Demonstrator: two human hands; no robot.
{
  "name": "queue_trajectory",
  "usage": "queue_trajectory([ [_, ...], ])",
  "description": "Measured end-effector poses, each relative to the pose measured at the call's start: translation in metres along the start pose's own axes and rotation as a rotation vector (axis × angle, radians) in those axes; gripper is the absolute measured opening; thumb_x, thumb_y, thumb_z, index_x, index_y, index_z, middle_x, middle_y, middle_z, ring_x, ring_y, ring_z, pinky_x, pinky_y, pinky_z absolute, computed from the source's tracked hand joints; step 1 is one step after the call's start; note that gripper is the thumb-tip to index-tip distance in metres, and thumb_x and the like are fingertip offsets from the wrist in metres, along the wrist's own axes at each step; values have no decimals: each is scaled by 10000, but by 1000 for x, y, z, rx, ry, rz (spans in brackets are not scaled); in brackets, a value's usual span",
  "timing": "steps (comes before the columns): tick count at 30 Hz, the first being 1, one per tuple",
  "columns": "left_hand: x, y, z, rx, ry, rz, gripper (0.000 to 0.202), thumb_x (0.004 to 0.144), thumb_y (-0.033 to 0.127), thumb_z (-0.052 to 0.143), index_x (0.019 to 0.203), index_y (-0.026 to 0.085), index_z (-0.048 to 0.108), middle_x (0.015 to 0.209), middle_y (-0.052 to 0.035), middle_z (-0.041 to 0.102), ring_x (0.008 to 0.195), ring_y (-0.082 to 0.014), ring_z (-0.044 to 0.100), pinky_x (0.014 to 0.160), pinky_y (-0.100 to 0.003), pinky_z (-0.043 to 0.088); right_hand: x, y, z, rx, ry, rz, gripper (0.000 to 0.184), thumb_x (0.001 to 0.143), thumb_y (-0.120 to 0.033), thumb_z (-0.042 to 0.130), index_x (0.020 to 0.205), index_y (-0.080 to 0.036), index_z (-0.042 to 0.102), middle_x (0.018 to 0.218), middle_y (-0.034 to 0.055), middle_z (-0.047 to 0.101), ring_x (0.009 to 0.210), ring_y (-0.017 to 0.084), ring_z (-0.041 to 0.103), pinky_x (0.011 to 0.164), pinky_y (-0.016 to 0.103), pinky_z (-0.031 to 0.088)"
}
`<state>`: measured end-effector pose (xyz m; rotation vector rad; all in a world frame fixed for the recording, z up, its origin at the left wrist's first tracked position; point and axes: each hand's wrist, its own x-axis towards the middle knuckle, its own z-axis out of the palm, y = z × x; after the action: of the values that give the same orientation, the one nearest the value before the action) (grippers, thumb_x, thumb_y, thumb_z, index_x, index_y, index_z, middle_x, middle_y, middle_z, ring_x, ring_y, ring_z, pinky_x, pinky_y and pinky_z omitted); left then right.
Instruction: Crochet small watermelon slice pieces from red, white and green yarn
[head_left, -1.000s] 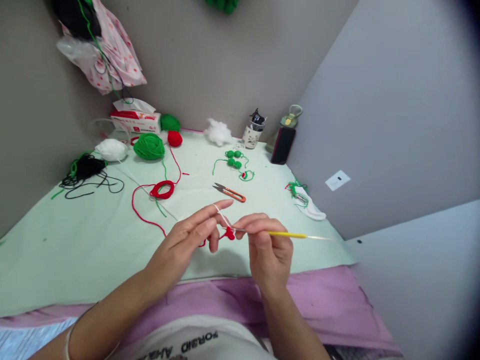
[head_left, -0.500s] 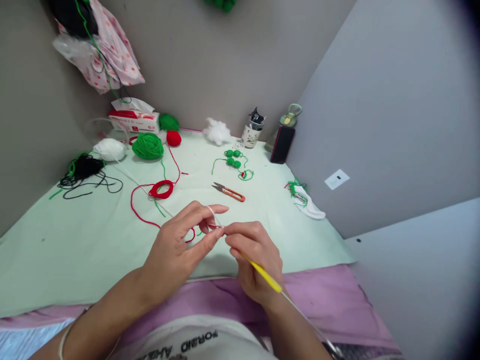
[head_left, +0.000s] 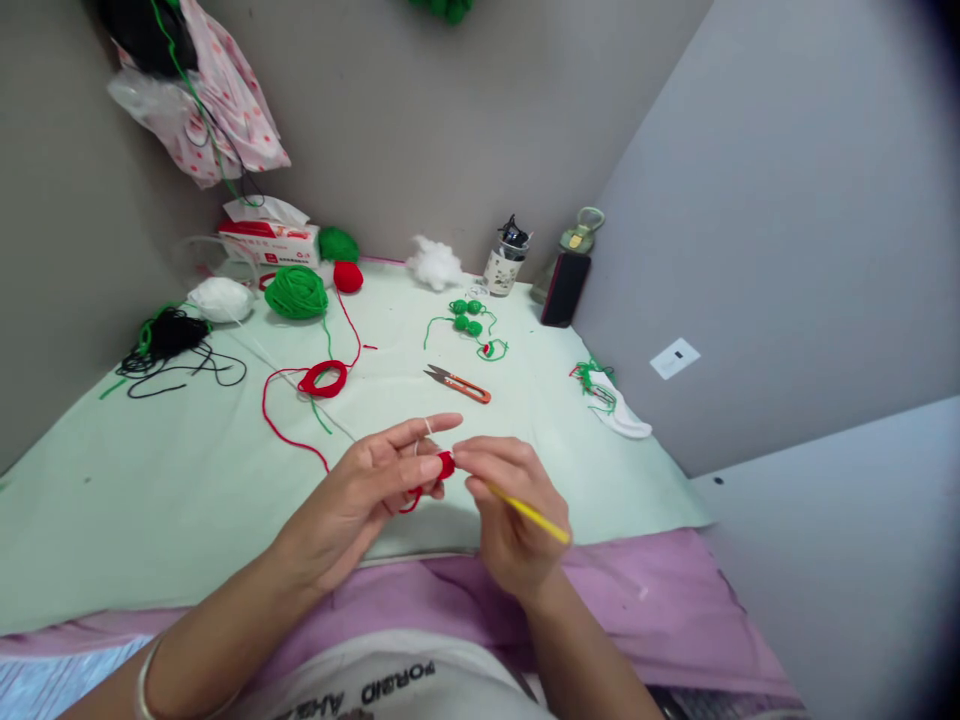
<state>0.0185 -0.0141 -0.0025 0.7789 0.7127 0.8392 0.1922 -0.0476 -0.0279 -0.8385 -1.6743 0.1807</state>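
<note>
My left hand [head_left: 367,490] pinches a small red crochet piece [head_left: 445,465] between thumb and fingers, with white yarn looped over its raised forefinger. My right hand [head_left: 510,510] grips a yellow-handled crochet hook [head_left: 529,514], whose tip meets the red piece. A red yarn strand [head_left: 289,435] runs from the work across the pale green table cover [head_left: 150,490] to a small red yarn coil [head_left: 324,379]. Both hands hover over the table's near edge, touching each other at the piece.
Orange thread snips [head_left: 459,384] lie just beyond the hands. Farther back are green crochet balls [head_left: 468,316], a green yarn ball [head_left: 297,292], red ball [head_left: 348,276], white stuffing [head_left: 435,262], black yarn [head_left: 171,335], a tissue box [head_left: 268,238], a jar [head_left: 501,268] and a dark phone [head_left: 564,290]. Yarn scraps [head_left: 600,395] sit right.
The hook swung from pointing right to angling down towards me. My right hand drew in close to the left, and the red piece now shows between the fingertips.
</note>
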Motion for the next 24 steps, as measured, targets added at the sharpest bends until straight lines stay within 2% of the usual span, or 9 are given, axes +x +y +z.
queue_trajectory([
  [3, -1, 4, -4, 76, 65, 67, 387, 801, 320, 864, 1181, 273, 809, 802, 16, 636, 752, -124, 572, 718, -232, 459, 9, -5, -3, 293, 107, 241, 240, 1019, -166, 567, 1079, -277, 771, 894, 50, 727, 802, 196, 688, 680, 364, 588],
  [5, -1, 3, -3, 141, 73, 142, 346, 808, 305, 860, 1151, 287, 822, 811, 13, 646, 783, -132, 582, 744, -233, 470, 13, -6, -1, 447, 133, 332, 210, 1025, -223, 577, 998, -267, 780, 864, 46, 710, 719, 180, 662, 602, 343, 562],
  [6, -2, 2, -2, 165, 60, 174, 336, 815, 301, 856, 1149, 301, 822, 829, 11, 659, 817, -141, 594, 785, -243, 483, 14, -6, 1, 469, 124, 342, 200, 1022, -235, 588, 990, -268, 783, 876, 48, 718, 738, 185, 670, 610, 344, 564],
  [9, -1, -5, 1, 205, 24, 208, 352, 834, 306, 842, 1183, 329, 806, 889, 0, 695, 907, -175, 629, 882, -292, 506, 13, -7, 7, 370, 97, 300, 203, 1011, -196, 606, 1029, -291, 785, 938, 48, 759, 889, 207, 704, 720, 365, 590],
  [14, 1, -12, 6, 145, 125, 225, 447, 811, 315, 857, 1250, 304, 776, 878, -2, 698, 882, -187, 641, 825, -294, 511, 3, -5, 13, 71, 69, 154, 319, 999, -124, 587, 1175, -333, 751, 1029, 56, 755, 912, 202, 715, 727, 362, 610],
  [16, 2, -11, 8, 24, 115, 162, 470, 787, 327, 877, 1244, 283, 780, 874, -2, 703, 841, -164, 628, 799, -268, 499, 1, -3, 12, -64, 20, 41, 347, 987, -124, 600, 1216, -338, 748, 1100, 76, 743, 949, 212, 717, 762, 375, 617],
  [18, 4, -8, 7, -96, 52, 50, 453, 778, 330, 887, 1215, 253, 797, 863, -6, 705, 787, -134, 609, 767, -238, 487, 2, -1, 10, -64, 25, 25, 329, 986, -136, 600, 1204, -328, 755, 1086, 79, 745, 934, 213, 716, 761, 373, 613],
  [21, 5, -3, 2, -155, 0, -42, 379, 786, 294, 879, 1155, 226, 825, 820, -6, 689, 739, -111, 597, 681, -201, 453, 8, 2, 5, 203, 153, 269, 227, 1017, -187, 579, 1070, -293, 773, 915, 41, 729, 775, 173, 686, 679, 331, 579],
  [24, 4, -1, 0, -79, 42, 16, 352, 797, 271, 866, 1146, 253, 829, 818, 4, 675, 756, -117, 594, 690, -209, 450, 13, 3, 4, 498, 187, 465, 189, 1026, -281, 594, 959, -261, 770, 840, 20, 701, 667, 143, 640, 609, 298, 541],
])
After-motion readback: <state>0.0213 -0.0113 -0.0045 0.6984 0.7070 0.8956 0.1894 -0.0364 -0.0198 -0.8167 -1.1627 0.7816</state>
